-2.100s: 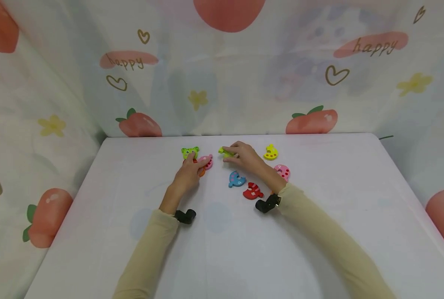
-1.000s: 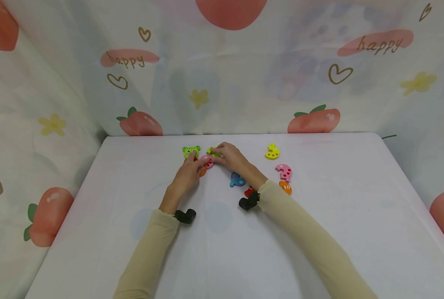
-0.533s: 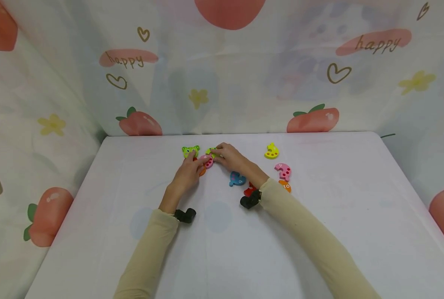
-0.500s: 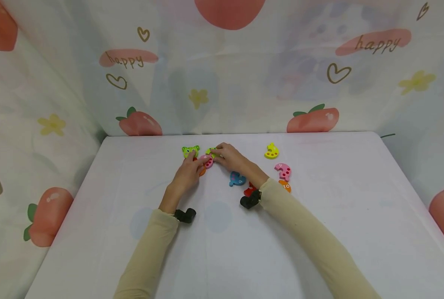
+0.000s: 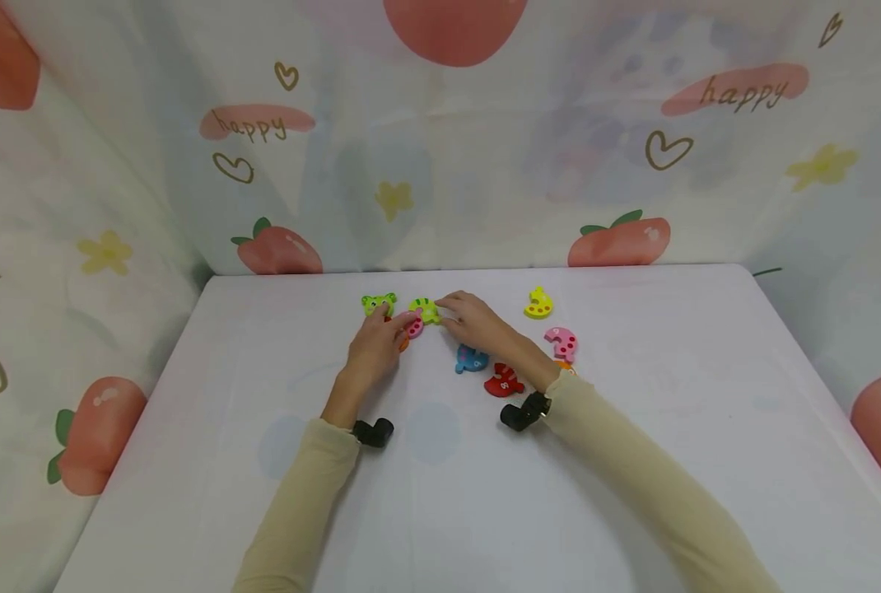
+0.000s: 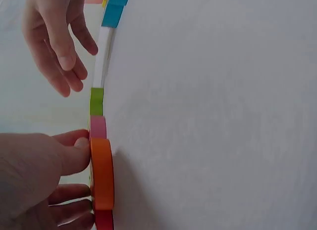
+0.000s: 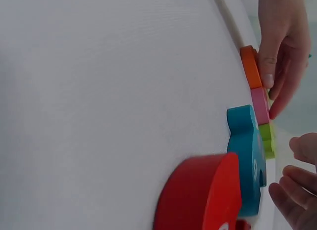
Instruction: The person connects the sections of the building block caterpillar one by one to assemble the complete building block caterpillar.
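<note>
My left hand rests over a cluster of flat toy pieces, its fingertips on them. Under and beside it show a green animal-head piece, a pink dotted piece, an orange piece and a red piece, the last two mostly covered in the head view. A green striped piece lies against the pink one. Just right of it, my right hand hovers with fingers parted and nothing between them. In the right wrist view a small gap shows between these fingers and the green striped piece.
Near my right forearm lie a blue piece, a red striped piece, a pink numbered piece and a partly hidden orange one. A yellow piece sits farther back. Behind the white table hangs a printed curtain.
My right hand carried the green striped piece left, set it against the pink piece, then let go and drew back slightly right. My left hand has stayed on the cluster.
</note>
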{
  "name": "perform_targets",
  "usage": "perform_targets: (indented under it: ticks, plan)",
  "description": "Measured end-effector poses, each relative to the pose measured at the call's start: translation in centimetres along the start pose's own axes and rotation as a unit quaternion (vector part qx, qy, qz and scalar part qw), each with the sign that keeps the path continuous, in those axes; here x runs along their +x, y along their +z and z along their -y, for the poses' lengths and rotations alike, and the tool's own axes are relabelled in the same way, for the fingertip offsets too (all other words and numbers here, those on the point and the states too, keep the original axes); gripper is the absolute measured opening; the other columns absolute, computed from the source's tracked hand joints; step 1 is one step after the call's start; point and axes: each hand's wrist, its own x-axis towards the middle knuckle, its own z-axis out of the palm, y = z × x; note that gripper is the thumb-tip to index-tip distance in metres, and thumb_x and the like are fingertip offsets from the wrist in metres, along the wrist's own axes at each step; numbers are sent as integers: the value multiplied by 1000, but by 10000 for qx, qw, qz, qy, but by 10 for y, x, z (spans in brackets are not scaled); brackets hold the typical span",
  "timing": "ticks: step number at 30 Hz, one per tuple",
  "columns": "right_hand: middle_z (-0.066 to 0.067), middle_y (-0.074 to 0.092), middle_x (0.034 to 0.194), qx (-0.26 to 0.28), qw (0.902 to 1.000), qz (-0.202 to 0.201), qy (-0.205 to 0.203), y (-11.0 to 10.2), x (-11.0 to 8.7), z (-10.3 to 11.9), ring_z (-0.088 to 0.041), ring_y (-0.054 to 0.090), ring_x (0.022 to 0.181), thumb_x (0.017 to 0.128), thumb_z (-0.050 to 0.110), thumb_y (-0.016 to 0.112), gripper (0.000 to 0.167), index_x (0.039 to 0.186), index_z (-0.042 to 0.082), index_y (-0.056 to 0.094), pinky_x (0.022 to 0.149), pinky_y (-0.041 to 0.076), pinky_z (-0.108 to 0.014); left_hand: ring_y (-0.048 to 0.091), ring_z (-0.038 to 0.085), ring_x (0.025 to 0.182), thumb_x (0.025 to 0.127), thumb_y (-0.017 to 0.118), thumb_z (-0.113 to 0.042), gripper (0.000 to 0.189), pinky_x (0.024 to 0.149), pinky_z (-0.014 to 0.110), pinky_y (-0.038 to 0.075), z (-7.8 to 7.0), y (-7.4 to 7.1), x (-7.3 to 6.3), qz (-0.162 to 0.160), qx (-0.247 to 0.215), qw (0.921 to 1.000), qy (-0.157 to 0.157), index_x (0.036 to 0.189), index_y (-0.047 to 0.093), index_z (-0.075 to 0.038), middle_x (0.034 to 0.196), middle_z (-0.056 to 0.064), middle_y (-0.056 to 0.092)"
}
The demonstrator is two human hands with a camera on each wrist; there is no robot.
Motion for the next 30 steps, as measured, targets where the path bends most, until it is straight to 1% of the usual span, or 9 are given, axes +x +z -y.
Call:
perform_targets:
  ticks: [2, 7, 9, 13, 16, 21, 24, 27, 30]
  plan:
    - [-19, 51, 140, 110, 9999, 45, 59, -4, -11, -2, -33, 48, 132, 98, 16, 56, 42, 138, 3, 52, 111, 40, -46, 41, 35, 138, 98, 55, -19, 39, 108, 54, 41, -3, 1, 0, -113, 117, 9999, 33, 136, 57, -27, 148, 19, 42]
    - [-19, 51, 139, 195, 9997, 126, -18, -13, -35, -3, -34, 50, 128, 97, 16, 56, 41, 136, 2, 53, 107, 45, -46, 47, 34, 131, 94, 61, -8, 46, 105, 50, 45, -9, 2, 1, -316, 478, 9977, 370, 138, 56, -22, 141, 18, 50]
    - [-20, 51, 139, 161, 9996, 170, -151, -14, -42, -4, -34, 50, 127, 97, 14, 57, 41, 136, 1, 53, 104, 47, -46, 45, 32, 134, 93, 62, -8, 49, 108, 47, 43, -10, 2, 2, -249, 676, 9960, 536, 140, 53, -19, 143, 14, 48]
    - [-18, 53, 137, 18, 9988, 377, -326, -15, -55, -5, -32, 52, 126, 95, 13, 60, 41, 134, 1, 55, 103, 48, -44, 38, 25, 141, 96, 60, -15, 50, 115, 38, 36, -10, 5, 6, 4, 958, 9899, 1047, 144, 47, -13, 150, 6, 44]
    - [-18, 54, 135, -172, 9979, 539, -321, -14, -64, -3, -32, 52, 125, 94, 15, 63, 43, 134, 1, 55, 103, 48, -44, 38, 23, 142, 97, 58, -16, 49, 117, 38, 33, -8, 7, 8, 62, 1036, 9853, 1357, 144, 47, -11, 150, 4, 45]
    - [-16, 53, 135, -439, 9965, 704, -119, -11, -70, -2, -30, 51, 123, 91, 23, 68, 48, 134, 5, 57, 99, 51, -43, 41, 25, 139, 96, 59, -16, 47, 114, 44, 36, -8, 6, 7, -24, 1105, 9841, 1390, 142, 49, -13, 149, 3, 47]
    - [-16, 54, 134, -568, 9960, 688, -75, -9, -70, -1, -30, 51, 122, 90, 23, 69, 48, 133, 5, 58, 97, 52, -43, 42, 25, 137, 96, 59, -16, 47, 113, 45, 38, -8, 7, 8, -44, 1152, 9844, 1333, 143, 49, -15, 149, 2, 47]
    - [-15, 54, 136, -625, 9959, 649, -97, -9, -70, -2, -31, 50, 123, 90, 18, 68, 46, 133, 4, 57, 96, 53, -43, 42, 25, 136, 96, 58, -16, 48, 112, 45, 38, -8, 8, 8, -36, 1268, 9838, 1266, 143, 48, -17, 150, 1, 46]
    - [-16, 51, 140, -582, 9962, 636, -115, -9, -70, -2, -34, 47, 127, 91, 10, 65, 43, 133, 3, 57, 99, 51, -44, 42, 26, 136, 97, 57, -17, 48, 111, 46, 39, -9, 8, 8, -5, 1368, 9832, 1205, 144, 47, -18, 150, 0, 45]
